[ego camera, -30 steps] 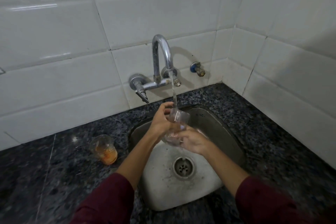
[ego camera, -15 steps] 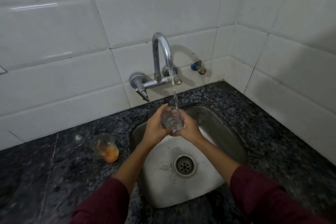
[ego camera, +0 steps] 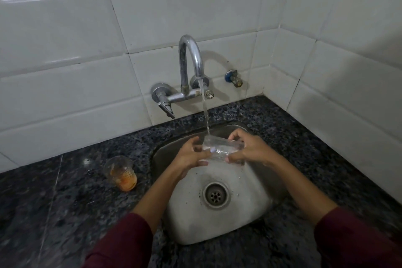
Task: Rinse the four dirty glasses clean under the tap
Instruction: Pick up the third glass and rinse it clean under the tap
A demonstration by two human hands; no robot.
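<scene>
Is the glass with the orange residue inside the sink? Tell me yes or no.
No: the glass with the orange residue stands on the dark counter left of the sink, untouched by both hands.

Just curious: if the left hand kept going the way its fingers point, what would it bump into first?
The clear glass it already holds: the left hand points rightward at it. Past that, probably the right hand on the glass's other end, though depth is hard to judge.
</scene>
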